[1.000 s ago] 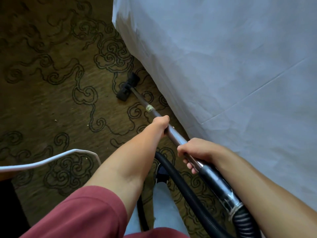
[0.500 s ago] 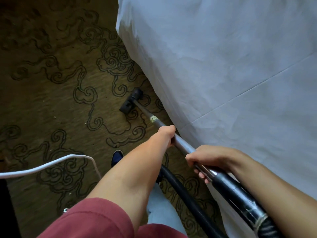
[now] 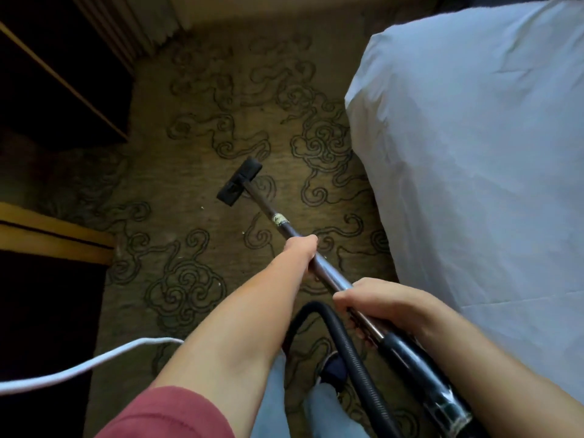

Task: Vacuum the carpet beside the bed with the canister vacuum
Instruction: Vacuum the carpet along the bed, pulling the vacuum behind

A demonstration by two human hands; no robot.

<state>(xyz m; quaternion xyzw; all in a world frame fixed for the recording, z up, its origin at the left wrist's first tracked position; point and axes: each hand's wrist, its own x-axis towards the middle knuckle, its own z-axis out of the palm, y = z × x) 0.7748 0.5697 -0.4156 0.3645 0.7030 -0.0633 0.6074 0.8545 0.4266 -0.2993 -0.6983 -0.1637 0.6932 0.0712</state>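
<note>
A person seen from above wears a short dusty-red sleeve [image 3: 167,412] on the left arm, the forearm bare below it; the right arm shows no sleeve at all. Both the left hand [image 3: 301,249] and the right hand [image 3: 376,306] are bare. Pale blue-grey trousers [image 3: 328,406] cover the legs, and one dark navy shoe [image 3: 331,368] with a light edge shows

The bed [image 3: 474,153] fills the right of the frame, the carpet [image 3: 196,128] lies left of it, and the vacuum head [image 3: 239,181] rests on the carpet at centre, apart from the bed.
</note>
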